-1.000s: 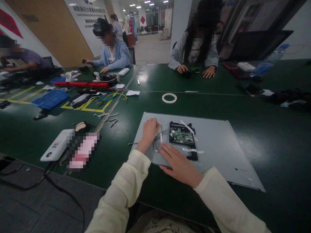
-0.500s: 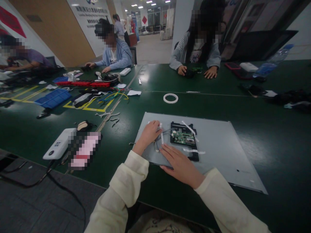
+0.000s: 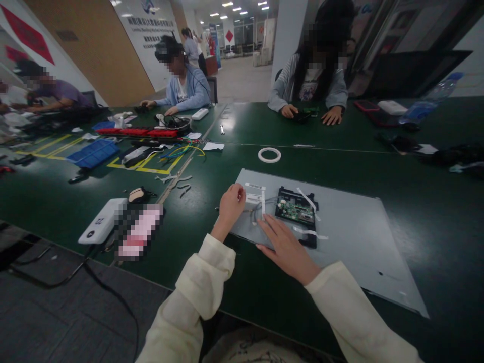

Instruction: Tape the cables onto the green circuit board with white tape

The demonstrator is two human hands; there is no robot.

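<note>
A flat grey metal panel [image 3: 351, 242] lies on the table in front of me. On it is a black plastic frame [image 3: 310, 237] with a green circuit board [image 3: 297, 209], held by strips of white tape [image 3: 310, 236]. Thin grey cables [image 3: 254, 214] run left from the board beneath an upright tape strip [image 3: 263, 201]. My right hand [image 3: 289, 247] lies flat with fingers stretched, its fingertips by the lower end of that strip. Over the panel's left edge, beside a white label [image 3: 254, 197], my left hand [image 3: 231, 206] is closed with curled fingers; anything in them is hidden.
A white tape roll [image 3: 269, 155] lies beyond the panel. To the left are pliers [image 3: 174, 180], a white power bank [image 3: 103, 221], a pink phone [image 3: 141, 232] and a blue tray [image 3: 94, 155]. Two co-workers sit across the table, one handling a small circuit board [image 3: 310, 111].
My left hand has drawn back to the left from the tape strip, uncovering the label. My right hand stays flat on the panel. The whole view has shifted slightly.
</note>
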